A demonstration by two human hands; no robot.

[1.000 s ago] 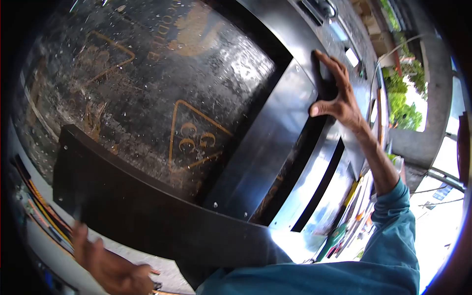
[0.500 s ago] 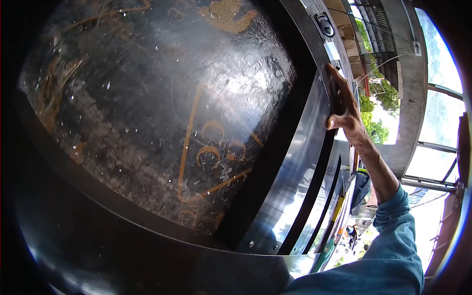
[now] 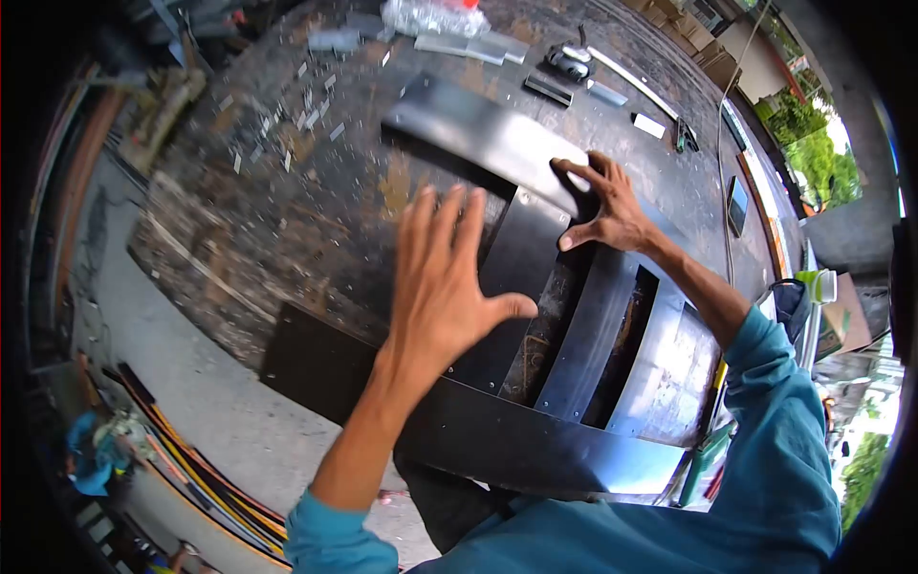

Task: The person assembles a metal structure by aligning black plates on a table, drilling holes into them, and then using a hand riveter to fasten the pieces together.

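Observation:
A slatted dark metal frame lies on the worktop, with a long side rail (image 3: 535, 435) nearest my body, several flat slats (image 3: 588, 335) across it, and a shiny far rail (image 3: 488, 129). My left hand (image 3: 440, 297) is open above the frame's left part, palm down, fingers and thumb spread, holding nothing. My right hand (image 3: 612, 210) rests at the far rail, where it meets the slats. Its thumb is spread from the stretched fingers, which touch or nearly touch the metal; exact contact is hard to tell.
The scratched dark worktop (image 3: 220, 230) carries scattered metal slivers (image 3: 311, 115), a clear plastic bag (image 3: 435, 17), short metal pieces (image 3: 548, 91) and a power tool (image 3: 571, 62). A phone-like dark slab (image 3: 737, 206) lies right. Long rods (image 3: 206, 478) are on the floor at left.
The view has swung back from a close look at the worktop to the whole frame. My left hand has come into view, open. My right hand remains at the metal, fingers spread.

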